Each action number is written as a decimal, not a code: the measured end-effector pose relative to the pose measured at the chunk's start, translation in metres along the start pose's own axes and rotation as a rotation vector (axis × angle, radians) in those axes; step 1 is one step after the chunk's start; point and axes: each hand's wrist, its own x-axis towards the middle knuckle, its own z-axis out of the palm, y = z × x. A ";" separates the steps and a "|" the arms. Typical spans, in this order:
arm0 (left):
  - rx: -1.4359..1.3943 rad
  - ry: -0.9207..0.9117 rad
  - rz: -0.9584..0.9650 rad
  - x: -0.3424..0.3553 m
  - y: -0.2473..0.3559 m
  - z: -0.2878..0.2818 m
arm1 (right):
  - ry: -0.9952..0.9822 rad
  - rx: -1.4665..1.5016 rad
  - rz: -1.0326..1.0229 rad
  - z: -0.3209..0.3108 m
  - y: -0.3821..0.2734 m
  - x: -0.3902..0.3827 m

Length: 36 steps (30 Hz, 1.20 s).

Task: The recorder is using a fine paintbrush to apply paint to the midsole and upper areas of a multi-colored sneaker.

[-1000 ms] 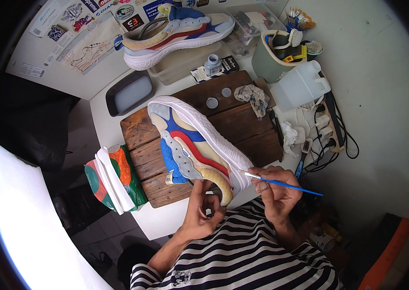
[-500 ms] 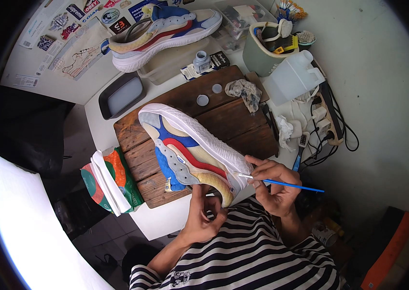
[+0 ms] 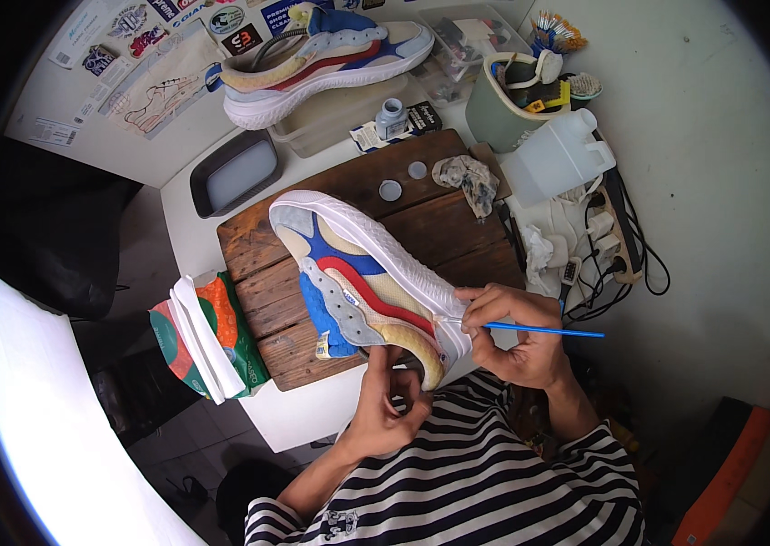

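Observation:
A sneaker [image 3: 368, 289] with blue, red, cream and pale blue panels lies on its side, its white sole edge turned up. My left hand [image 3: 387, 411] grips it at the heel opening, fingers partly hidden inside the collar. In my right hand [image 3: 519, 338] is a thin paintbrush [image 3: 553, 330] with a blue handle. Its tip meets the white sole near the heel, and my right fingertips rest close to that edge. Under the sneaker is a dark wooden board [image 3: 262, 282].
Behind the board stand an open jar [image 3: 391, 119], a grey tray [image 3: 237, 173] and a matching sneaker [image 3: 330, 77] on a clear box. At right are a crumpled rag [image 3: 467, 182], a plastic jug [image 3: 558, 156], a brush bucket [image 3: 498, 114] and a power strip [image 3: 623, 227]. A tissue pack [image 3: 212, 337] sits left.
My right hand has shifted slightly and turned, bringing the brush handle closer to level. The view has moved a little. My left hand keeps its hold on the sneaker.

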 end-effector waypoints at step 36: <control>0.032 -0.007 -0.006 0.000 0.001 0.000 | -0.090 -0.089 0.068 -0.006 -0.005 0.009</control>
